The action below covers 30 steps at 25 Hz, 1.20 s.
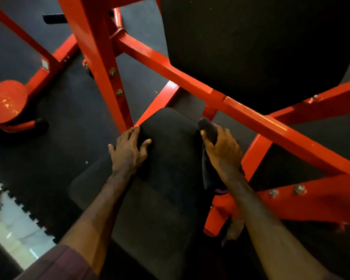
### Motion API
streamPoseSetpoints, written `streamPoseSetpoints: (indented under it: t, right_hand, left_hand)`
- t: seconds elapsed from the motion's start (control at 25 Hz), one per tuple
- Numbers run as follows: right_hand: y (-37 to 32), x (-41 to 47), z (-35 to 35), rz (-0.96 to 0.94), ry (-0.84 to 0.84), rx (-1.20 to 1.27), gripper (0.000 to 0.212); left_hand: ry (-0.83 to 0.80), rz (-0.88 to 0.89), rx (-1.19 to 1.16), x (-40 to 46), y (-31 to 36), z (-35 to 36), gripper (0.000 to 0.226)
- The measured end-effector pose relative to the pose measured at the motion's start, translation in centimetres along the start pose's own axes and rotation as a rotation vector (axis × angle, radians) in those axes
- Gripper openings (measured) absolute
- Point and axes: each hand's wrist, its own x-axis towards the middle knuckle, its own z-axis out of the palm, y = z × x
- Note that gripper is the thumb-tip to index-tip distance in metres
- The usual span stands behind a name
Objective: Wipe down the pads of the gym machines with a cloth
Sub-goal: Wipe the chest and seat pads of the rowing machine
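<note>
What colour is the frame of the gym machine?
The frame is bright orange-red, with black pads; it shows clearly in the head view.

Left hand (129, 150) on seat pad (166, 178), cloth (208, 130) in right hand (222, 152)

No readable text; a small label on the red frame (45, 64) is blurred

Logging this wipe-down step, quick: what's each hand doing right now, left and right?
Left hand: open, fingers spread, resting on the seat pad.
Right hand: closed around the dark cloth at the pad's right edge.
</note>
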Motion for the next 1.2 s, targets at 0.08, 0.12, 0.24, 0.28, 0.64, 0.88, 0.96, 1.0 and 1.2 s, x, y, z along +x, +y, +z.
streamPoseSetpoints:
  t: [0.08, 0.12, 0.24, 0.28, 0.64, 0.88, 0.96, 1.0, 1.2]
  right_hand:
    - [-0.1, -2.7, 1.1, 0.111, 0.129, 0.061, 0.067]
    - [-0.4, -4.5, 1.7, 0.142, 0.174, 0.076, 0.068]
    - [-1.6, -11.8, 2.7, 0.131, 0.241, 0.044, 0.072]
    - [-2.0, -14.7, 2.9, 0.121, 0.233, -0.024, 0.072]
    - [-3.7, -20.8, 4.7, 0.093, 0.115, -0.350, 0.068]
    - [-6.1, -8.8, 6.1, 0.083, 0.232, -0.346, 0.061]
    - [-6.8, -6.9, 6.4, 0.079, 0.261, -0.344, 0.061]
    - [-7.0, -7.1, 6.6, 0.067, 0.260, -0.346, 0.062]
    - [-10.7, -16.4, 8.2, -0.109, 0.145, -0.298, 0.068]
  left_hand:
    - [-0.003, 0.030, 0.004, 0.0, -0.2, -0.3, 0.067]
    - [-0.010, 0.050, 0.000, 0.1, -0.5, -0.5, 0.067]
    - [-0.073, 0.124, -0.010, 1.1, -1.9, -1.4, 0.066]
    - [-0.100, 0.160, -0.030, 1.6, -2.6, -1.8, 0.066]
    - [-0.055, 0.380, -0.043, -2.4, -9.5, -2.7, 0.066]
    - [-0.046, 0.373, -0.049, -2.3, -9.4, -2.7, 0.066]
    - [-0.046, 0.374, -0.048, -2.3, -9.2, -2.7, 0.066]
    - [-0.042, 0.376, -0.047, -2.3, -9.2, -2.6, 0.066]
    - [-0.067, 0.369, -0.100, -1.7, -9.3, -3.3, 0.060]
